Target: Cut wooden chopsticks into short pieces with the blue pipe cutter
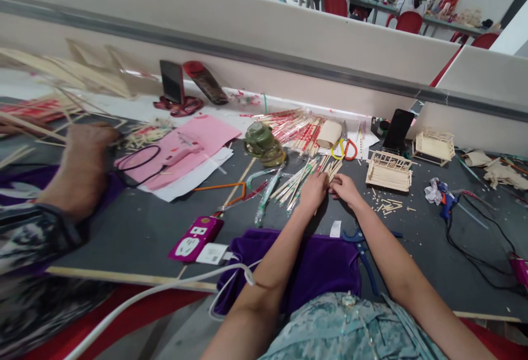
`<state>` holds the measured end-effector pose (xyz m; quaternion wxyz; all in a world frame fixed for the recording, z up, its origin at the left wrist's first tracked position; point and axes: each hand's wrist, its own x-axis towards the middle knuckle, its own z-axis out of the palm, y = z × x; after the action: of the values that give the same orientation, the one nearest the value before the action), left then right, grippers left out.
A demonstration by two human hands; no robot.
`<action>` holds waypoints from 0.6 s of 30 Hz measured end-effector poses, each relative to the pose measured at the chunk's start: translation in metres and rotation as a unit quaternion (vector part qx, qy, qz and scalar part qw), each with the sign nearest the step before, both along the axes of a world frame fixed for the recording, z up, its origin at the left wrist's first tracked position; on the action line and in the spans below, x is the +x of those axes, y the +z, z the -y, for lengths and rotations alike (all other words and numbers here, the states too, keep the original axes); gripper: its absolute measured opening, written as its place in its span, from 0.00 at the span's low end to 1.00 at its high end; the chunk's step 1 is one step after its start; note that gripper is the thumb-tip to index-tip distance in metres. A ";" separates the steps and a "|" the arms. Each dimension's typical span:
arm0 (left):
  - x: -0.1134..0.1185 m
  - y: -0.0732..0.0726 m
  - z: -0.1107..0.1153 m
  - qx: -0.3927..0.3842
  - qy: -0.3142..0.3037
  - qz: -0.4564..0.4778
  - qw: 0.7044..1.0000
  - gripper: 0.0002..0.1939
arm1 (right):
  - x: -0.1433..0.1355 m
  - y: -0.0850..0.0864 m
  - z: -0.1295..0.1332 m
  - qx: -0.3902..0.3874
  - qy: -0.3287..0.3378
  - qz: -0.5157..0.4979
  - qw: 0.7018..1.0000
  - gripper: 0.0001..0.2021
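Observation:
My left hand (314, 190) is closed round some thin wooden sticks (331, 166), whose ends fan out past the fingers. Close beside it, my right hand (345, 189) has its fingers curled in against the same sticks; the fingertips are partly hidden. More sticks, some in clear wrappers (291, 186), lie just left of my hands. A small stick-built model (389, 172) stands to the right, with short cut pieces (388, 206) scattered before it. Under my forearms are a purple cloth (325, 266) and blue-handled pliers (363, 252).
Behind my hands are scissors (344, 148) and a green-lidded jar (264, 142). A pink glue gun (181, 153) lies on pink paper (214, 131). A purple power strip (196, 239) sits near the front edge. At far left is a co-worker's arm (82, 173); a blue glue gun (447, 200) lies right.

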<state>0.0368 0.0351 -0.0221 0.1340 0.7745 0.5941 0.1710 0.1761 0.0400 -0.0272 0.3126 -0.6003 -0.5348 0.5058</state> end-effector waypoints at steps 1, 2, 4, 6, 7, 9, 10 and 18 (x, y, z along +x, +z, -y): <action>-0.002 -0.001 -0.001 0.001 0.001 0.002 1.000 0.10 | 0.002 0.000 -0.003 0.011 -0.004 0.016 1.000 0.18; -0.004 -0.002 -0.002 0.002 0.000 0.004 1.000 0.09 | 0.004 0.000 -0.008 0.026 -0.008 0.034 0.999 0.19; -0.006 -0.006 -0.002 0.008 -0.008 0.010 1.000 0.09 | 0.009 0.002 -0.019 0.062 -0.012 0.073 0.995 0.22; -0.008 -0.010 -0.001 0.021 -0.023 0.022 0.999 0.11 | 0.013 0.006 -0.033 0.093 -0.001 0.113 0.989 0.23; -0.008 -0.013 0.000 0.029 -0.032 0.027 0.999 0.12 | 0.013 0.007 -0.038 0.104 0.011 0.132 0.986 0.22; -0.011 -0.019 0.002 0.046 -0.050 0.032 0.997 0.14 | 0.011 0.009 -0.045 0.121 0.045 0.167 0.978 0.20; -0.012 -0.022 0.003 0.054 -0.055 0.032 0.996 0.14 | 0.009 0.010 -0.046 0.127 0.066 0.182 0.973 0.18; -0.017 -0.038 0.010 0.103 -0.035 0.043 0.993 0.15 | -0.005 0.008 -0.036 0.173 0.163 0.279 0.930 0.15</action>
<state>0.0199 0.0250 -0.0601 0.0850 0.7964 0.5397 0.2593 0.1709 0.0757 -0.0190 0.1629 -0.5582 -0.7705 0.2612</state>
